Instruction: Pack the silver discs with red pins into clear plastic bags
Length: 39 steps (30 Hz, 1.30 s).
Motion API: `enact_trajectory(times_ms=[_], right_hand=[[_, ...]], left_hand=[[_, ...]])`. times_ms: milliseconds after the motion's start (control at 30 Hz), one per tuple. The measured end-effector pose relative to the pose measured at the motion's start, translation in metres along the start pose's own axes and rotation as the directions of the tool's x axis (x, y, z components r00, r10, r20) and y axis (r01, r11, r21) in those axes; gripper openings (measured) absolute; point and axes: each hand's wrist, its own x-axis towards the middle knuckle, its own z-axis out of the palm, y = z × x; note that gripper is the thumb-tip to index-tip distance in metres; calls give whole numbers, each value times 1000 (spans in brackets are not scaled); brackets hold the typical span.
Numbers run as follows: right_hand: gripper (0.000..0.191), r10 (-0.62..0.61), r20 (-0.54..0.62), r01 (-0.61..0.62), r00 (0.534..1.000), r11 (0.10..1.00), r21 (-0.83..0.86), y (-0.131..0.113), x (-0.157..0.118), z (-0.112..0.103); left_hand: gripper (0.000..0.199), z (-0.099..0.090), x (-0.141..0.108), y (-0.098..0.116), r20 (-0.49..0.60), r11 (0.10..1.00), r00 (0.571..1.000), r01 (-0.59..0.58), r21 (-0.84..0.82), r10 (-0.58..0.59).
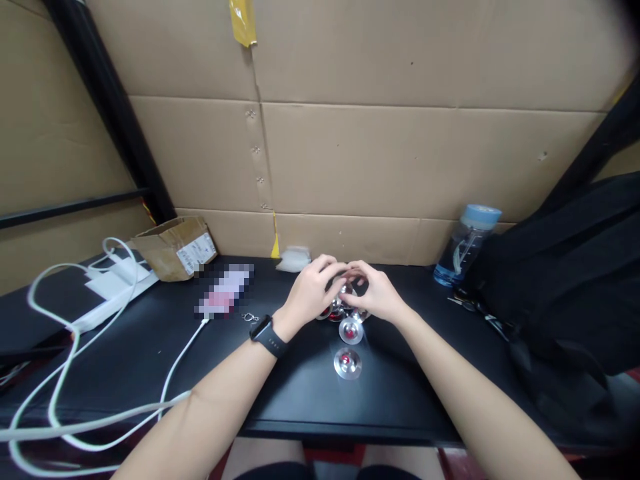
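At the middle of the black table my left hand (316,288), with a dark watch (269,335) on its wrist, and my right hand (379,293) meet over a small pile of shiny round discs with red centres. Fingers and thumbs of both hands curl around one shiny disc (346,288) at the top of the pile. My fingers partly cover it, so the exact grip is hard to see. Nearer to me, one disc (351,331) lies just below the pile. Another disc (347,363) rests flat, closer to the table's front edge.
To the left are a phone (227,290) on a white cable, a power strip (117,287) and an opened cardboard box (175,247). A clear packet (294,259) lies behind my hands. At right stand a water bottle (465,243) and a black bag (560,287). Cardboard walls the back.
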Motion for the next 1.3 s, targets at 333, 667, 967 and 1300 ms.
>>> enact_trajectory(times_ms=[333,667,967,1300], right_hand=[[57,354,61,-308,933,700,644,-5,1,4],[54,316,98,-306,944,719,624,-9,-1,0],[44,278,-176,-245,944,952,185,37,6,-48],[32,392,98,-253,915,744,-618,64,-5,-51]], left_hand=[[7,7,-1,6,-51,959,983,161,-232,-178],[6,9,-1,7,-122,952,972,166,-258,-203],[13,-28,1,-44,188,884,916,264,385,-356],[18,-33,-14,-80,364,805,760,334,490,-538]])
